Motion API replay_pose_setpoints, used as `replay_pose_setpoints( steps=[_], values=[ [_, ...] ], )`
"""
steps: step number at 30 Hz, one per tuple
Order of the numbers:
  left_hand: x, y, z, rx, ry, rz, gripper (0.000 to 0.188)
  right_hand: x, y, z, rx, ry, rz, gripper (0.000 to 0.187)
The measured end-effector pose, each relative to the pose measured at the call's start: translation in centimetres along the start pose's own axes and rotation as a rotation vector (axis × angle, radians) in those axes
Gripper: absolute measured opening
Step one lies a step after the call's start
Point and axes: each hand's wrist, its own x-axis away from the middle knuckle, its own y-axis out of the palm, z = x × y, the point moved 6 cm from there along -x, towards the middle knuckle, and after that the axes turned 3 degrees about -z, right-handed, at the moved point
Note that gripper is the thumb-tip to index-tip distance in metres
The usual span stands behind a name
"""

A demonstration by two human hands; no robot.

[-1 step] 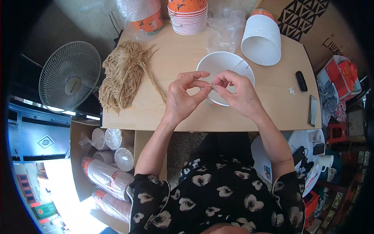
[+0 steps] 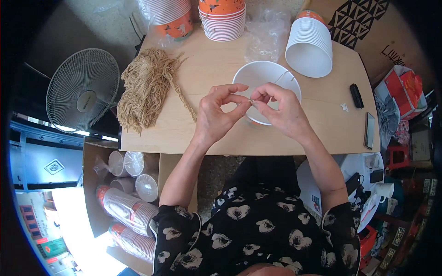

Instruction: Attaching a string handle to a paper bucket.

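My left hand (image 2: 221,112) and my right hand (image 2: 286,112) meet over a white paper bucket (image 2: 252,72), thumb and forefinger closed on each. Between the fingertips is a tiny pale bit that looks like the end of a thin string (image 2: 251,100); its detail is too small to make out. A thin pale strand (image 2: 282,77) lies in the bucket near its right rim. To the left lies a thick bundle of tan twine (image 2: 143,89). One twisted length of twine (image 2: 183,97) runs from it toward my left wrist, its end hidden behind the hand.
Stacked orange-and-white buckets (image 2: 222,20) stand at the back, with another stack (image 2: 309,53) on its side. Clear plastic (image 2: 267,37) lies between them. A phone (image 2: 369,130) and a black object (image 2: 355,95) are at right. A fan (image 2: 83,89) and a carton of wrapped buckets (image 2: 131,209) are left.
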Motion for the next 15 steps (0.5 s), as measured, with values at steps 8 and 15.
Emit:
replay_pose_setpoints(
  steps=[8,15],
  values=[
    [0.0,0.0,0.1,-0.042,0.002,0.000,0.023,0.0,0.2,0.5,-0.038,0.001,0.007,0.009],
    [0.1,0.3,-0.8,0.092,-0.012,0.041,0.008,-0.3,-0.1,1.2,-0.172,0.032,-0.043,0.008]
  ],
)
